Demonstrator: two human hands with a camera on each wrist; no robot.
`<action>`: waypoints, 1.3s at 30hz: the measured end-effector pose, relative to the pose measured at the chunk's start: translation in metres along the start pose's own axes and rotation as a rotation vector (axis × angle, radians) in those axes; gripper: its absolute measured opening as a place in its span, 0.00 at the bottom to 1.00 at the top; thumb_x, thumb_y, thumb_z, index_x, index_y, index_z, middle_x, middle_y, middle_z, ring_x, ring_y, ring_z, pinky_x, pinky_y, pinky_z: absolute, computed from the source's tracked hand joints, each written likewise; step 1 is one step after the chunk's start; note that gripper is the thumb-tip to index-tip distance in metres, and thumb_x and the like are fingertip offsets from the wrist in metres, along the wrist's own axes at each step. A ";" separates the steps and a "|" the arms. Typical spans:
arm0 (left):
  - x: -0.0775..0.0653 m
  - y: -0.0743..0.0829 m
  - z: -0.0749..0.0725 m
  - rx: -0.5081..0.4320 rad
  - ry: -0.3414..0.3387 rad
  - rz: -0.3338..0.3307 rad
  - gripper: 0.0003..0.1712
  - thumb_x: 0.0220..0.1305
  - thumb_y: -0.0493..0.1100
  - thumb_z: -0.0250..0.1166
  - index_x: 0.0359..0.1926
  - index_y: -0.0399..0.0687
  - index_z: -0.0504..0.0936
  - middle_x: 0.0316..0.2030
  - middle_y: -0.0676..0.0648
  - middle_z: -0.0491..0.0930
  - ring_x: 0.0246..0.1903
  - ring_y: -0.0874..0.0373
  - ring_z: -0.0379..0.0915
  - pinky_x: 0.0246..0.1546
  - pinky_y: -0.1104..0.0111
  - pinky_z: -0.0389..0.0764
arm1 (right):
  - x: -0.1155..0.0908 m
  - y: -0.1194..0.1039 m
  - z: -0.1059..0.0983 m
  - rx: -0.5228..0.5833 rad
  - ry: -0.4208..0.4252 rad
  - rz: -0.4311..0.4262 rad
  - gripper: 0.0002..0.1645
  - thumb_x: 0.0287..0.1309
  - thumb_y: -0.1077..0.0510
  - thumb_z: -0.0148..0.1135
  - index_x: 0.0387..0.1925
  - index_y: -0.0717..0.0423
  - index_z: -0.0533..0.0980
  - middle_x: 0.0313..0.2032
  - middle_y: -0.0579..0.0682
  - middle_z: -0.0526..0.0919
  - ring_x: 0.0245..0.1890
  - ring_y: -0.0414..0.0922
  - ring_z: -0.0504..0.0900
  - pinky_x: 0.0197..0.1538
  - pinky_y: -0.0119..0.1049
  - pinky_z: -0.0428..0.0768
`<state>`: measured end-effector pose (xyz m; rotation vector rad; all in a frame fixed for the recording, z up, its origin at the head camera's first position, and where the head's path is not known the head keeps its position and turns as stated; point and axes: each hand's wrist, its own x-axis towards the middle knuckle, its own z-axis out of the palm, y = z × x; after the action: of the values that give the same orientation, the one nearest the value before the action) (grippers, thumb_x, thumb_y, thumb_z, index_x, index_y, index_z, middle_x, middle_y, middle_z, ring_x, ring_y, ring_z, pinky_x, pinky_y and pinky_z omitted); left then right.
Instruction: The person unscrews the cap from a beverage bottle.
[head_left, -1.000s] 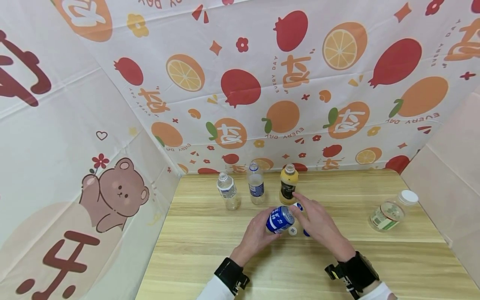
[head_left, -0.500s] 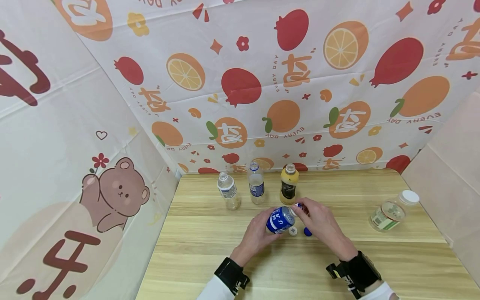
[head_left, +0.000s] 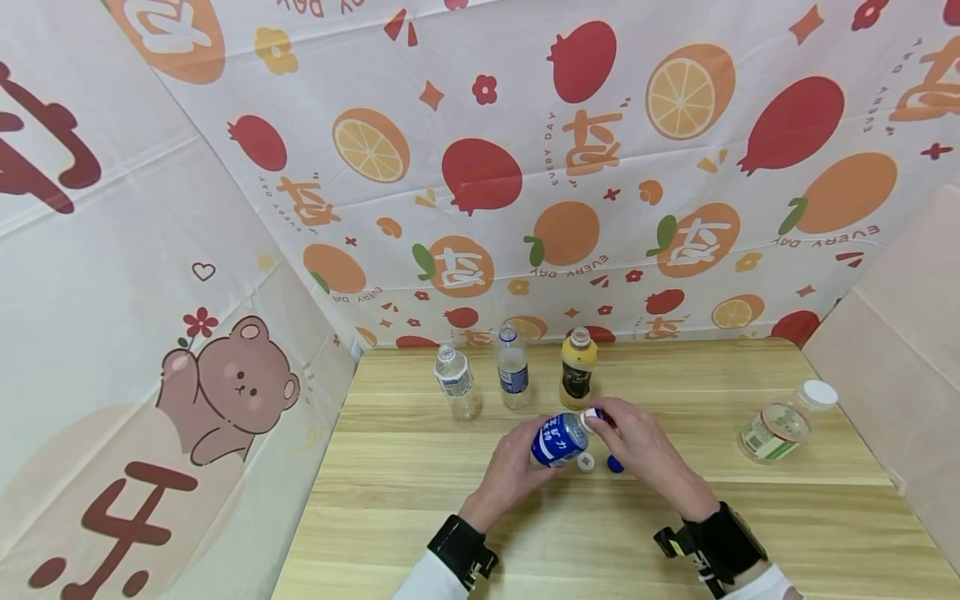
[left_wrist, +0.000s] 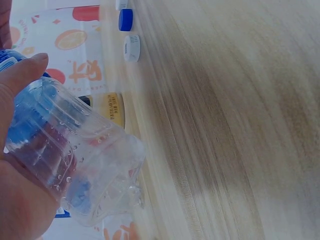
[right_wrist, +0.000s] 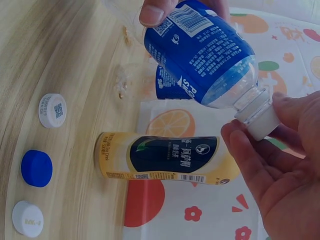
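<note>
My left hand (head_left: 513, 467) grips a clear plastic bottle (head_left: 557, 440) with a blue label round its upper part, tilted with its neck to the right. In the left wrist view the bottle's clear lower half (left_wrist: 75, 160) shows droplets on the plastic. My right hand (head_left: 645, 446) pinches the white cap (right_wrist: 259, 119) at the bottle's neck between thumb and fingers. Below the hands, two white caps (right_wrist: 53, 111) and a blue cap (right_wrist: 36, 168) lie on the table; in the head view the right hand hides one white cap.
Behind the hands stand two clear bottles (head_left: 457, 385) (head_left: 513, 371) and a yellow milk tea bottle (head_left: 577, 367), all uncapped. A clear jar (head_left: 780, 429) with a white lid is at the right of the wooden table (head_left: 390, 500). Printed cloth (head_left: 480, 250) hangs along the back.
My right index finger was stretched out a second ago and has curled in to the cap. The left hand and bottle have barely moved.
</note>
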<state>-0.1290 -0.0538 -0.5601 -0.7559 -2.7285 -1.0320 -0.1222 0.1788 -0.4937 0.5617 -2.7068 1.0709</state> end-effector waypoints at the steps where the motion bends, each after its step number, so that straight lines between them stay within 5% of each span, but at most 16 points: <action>1: 0.000 0.000 0.000 -0.005 -0.002 -0.004 0.49 0.50 0.44 0.84 0.71 0.52 0.70 0.61 0.47 0.80 0.59 0.53 0.77 0.61 0.53 0.78 | 0.000 0.000 0.000 0.008 0.001 -0.002 0.14 0.72 0.58 0.63 0.55 0.57 0.80 0.45 0.48 0.86 0.40 0.41 0.84 0.42 0.39 0.87; 9: 0.000 -0.002 0.001 -0.044 -0.011 -0.031 0.49 0.50 0.44 0.84 0.72 0.51 0.69 0.62 0.46 0.79 0.60 0.51 0.77 0.62 0.51 0.77 | 0.000 -0.003 -0.003 0.047 -0.007 -0.032 0.18 0.71 0.62 0.64 0.59 0.58 0.80 0.53 0.58 0.86 0.47 0.50 0.88 0.46 0.45 0.87; 22: -0.001 -0.006 0.003 -0.105 -0.026 -0.025 0.49 0.51 0.45 0.83 0.72 0.49 0.69 0.64 0.46 0.78 0.62 0.51 0.76 0.64 0.55 0.77 | 0.002 -0.002 -0.007 0.114 -0.081 -0.096 0.23 0.70 0.68 0.61 0.64 0.55 0.76 0.59 0.56 0.82 0.59 0.56 0.81 0.57 0.57 0.82; 27: -0.001 -0.004 0.002 -0.098 -0.039 -0.033 0.49 0.52 0.44 0.83 0.72 0.50 0.69 0.64 0.46 0.77 0.62 0.52 0.75 0.64 0.56 0.76 | 0.001 -0.003 -0.005 0.093 -0.070 -0.055 0.29 0.72 0.57 0.64 0.69 0.57 0.71 0.65 0.61 0.76 0.64 0.62 0.76 0.59 0.61 0.79; 31: 0.000 -0.003 0.001 -0.082 -0.033 -0.027 0.49 0.51 0.44 0.84 0.72 0.51 0.69 0.63 0.47 0.78 0.61 0.52 0.76 0.64 0.56 0.77 | 0.000 -0.005 -0.004 0.082 -0.058 0.101 0.38 0.74 0.41 0.58 0.73 0.59 0.66 0.68 0.64 0.73 0.63 0.63 0.77 0.58 0.63 0.80; 34: 0.000 -0.003 0.002 -0.065 -0.026 -0.025 0.49 0.50 0.44 0.84 0.72 0.51 0.69 0.63 0.47 0.78 0.61 0.53 0.76 0.63 0.56 0.77 | 0.001 -0.006 -0.004 0.066 -0.048 0.192 0.41 0.75 0.35 0.53 0.73 0.60 0.66 0.60 0.61 0.80 0.55 0.57 0.82 0.53 0.57 0.84; 39: 0.000 -0.004 0.003 -0.048 -0.030 -0.023 0.50 0.50 0.44 0.84 0.72 0.53 0.69 0.63 0.47 0.78 0.61 0.53 0.76 0.63 0.55 0.77 | 0.003 -0.006 -0.003 0.027 -0.010 0.221 0.35 0.75 0.36 0.54 0.62 0.61 0.77 0.39 0.49 0.85 0.39 0.44 0.83 0.40 0.43 0.84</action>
<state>-0.1307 -0.0543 -0.5649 -0.7555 -2.7529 -1.1037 -0.1225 0.1764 -0.4867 0.2758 -2.8177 1.1601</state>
